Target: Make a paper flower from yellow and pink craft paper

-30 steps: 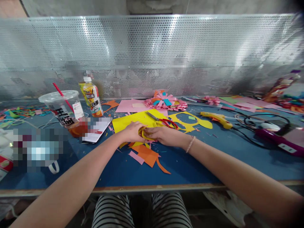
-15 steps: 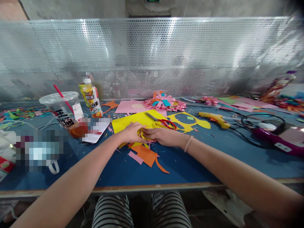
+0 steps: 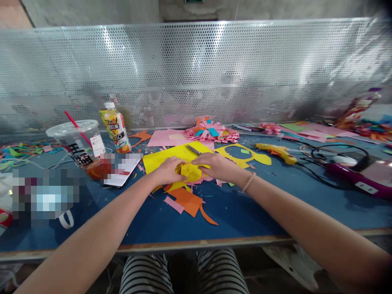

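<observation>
My left hand (image 3: 168,169) and my right hand (image 3: 218,165) close on opposite sides of a round yellow felt-like piece (image 3: 191,173), cupped in shape, with some pink showing at its lower edge. The fingers of each hand are bent around its rim. Under and behind the hands lies a yellow sheet (image 3: 159,158). Scissors (image 3: 192,149) rest on that sheet, their handles covered by my right hand. Just in front are orange scraps (image 3: 188,203) and a small pink strip (image 3: 174,205).
A pink fringed bundle (image 3: 211,131) sits behind. On the left stand a plastic cup (image 3: 73,143), a drink bottle (image 3: 116,128) and a white card (image 3: 124,169). To the right lie a cut-out yellow sheet (image 3: 261,157), a yellow glue gun (image 3: 275,153) and black cables. A perforated metal screen (image 3: 190,61) borders the table.
The crumpled yellow piece now shows a broader round face between my hands. My right hand has shifted right and up, covering the scissors' red handles. The view has moved slightly.
</observation>
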### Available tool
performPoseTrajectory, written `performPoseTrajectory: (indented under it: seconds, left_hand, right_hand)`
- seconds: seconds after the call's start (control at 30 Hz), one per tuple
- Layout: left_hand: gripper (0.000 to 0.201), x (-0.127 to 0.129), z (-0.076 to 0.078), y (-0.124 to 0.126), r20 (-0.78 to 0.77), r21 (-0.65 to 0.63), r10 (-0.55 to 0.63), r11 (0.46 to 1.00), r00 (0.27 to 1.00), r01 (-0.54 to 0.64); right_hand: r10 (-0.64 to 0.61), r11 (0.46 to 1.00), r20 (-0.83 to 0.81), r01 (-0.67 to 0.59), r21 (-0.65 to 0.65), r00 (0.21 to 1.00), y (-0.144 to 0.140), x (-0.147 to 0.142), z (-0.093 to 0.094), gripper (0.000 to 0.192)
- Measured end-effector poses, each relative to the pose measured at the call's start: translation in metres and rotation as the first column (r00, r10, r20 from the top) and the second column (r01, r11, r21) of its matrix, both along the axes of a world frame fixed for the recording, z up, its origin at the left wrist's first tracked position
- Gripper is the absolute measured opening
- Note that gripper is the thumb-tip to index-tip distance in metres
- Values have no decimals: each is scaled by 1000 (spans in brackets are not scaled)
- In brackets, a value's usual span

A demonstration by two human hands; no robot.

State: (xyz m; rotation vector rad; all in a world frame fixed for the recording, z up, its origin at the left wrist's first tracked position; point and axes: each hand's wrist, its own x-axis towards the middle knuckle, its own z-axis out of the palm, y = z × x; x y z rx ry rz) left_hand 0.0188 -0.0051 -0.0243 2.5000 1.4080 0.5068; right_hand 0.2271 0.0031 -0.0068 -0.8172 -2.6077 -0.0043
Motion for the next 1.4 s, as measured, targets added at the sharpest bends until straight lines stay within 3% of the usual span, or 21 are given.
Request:
performPoseTrajectory:
  seconds: [0.1,0.27,0.53,0.97,1.13,1.4]
  left_hand:
    - [51,2,0,-2,-6,92,-26,995,1000,27]
    - [30,3,1,-4,-117,231,-135,960,984,160]
    - [32,3,-2,-3,-201,188,-232,944,952,270]
    - [37,4,-4,-4,-130,100,-167,978,977,181]
    - [37,7,-3,-6,-164,90,-77,992,984,92]
    - [36,10,-8,-4,-60,137,-61,988,996,69]
  right_hand:
    - [-3,1000,-28,4,24,1000,2,5,4,34]
    - [80,996,82,-84,37,993,5,10,2,37]
    - [221,975,189,-218,-36,957,6,9,3,38]
    - [235,964,212,-200,-173,949,-2,11,5,37]
    - [190,971,219,-151,-183,957,-6,7,7,35]
    - [12,1000,51,-12,6,999,1,4,0,37]
